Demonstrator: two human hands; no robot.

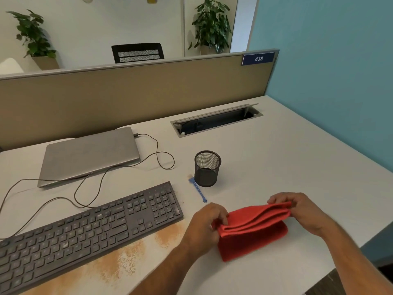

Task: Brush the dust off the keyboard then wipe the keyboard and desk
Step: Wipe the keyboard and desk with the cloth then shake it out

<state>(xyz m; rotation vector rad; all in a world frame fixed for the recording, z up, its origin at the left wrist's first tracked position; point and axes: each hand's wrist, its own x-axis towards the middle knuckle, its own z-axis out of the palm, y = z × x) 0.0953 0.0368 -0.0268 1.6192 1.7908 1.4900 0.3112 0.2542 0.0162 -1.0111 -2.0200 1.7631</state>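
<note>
A dark keyboard (89,228) lies slanted across the white desk (276,167), with pale dust on its keys. Orange-brown dust (119,262) is spread on the desk along the keyboard's near edge. A folded red cloth (253,233) is held just above the desk to the right of the keyboard. My left hand (204,224) pinches its left end. My right hand (297,209) pinches the folded layers at its right end. A small blue brush (198,189) lies on the desk between the keyboard and a mesh cup.
A black mesh pen cup (207,169) stands beyond the cloth. A shut grey laptop (89,155) lies behind the keyboard, with a cable (157,154) looping over the desk. A cable tray (214,120) is open at the back. The desk's near right edge (348,258) is close to my right arm.
</note>
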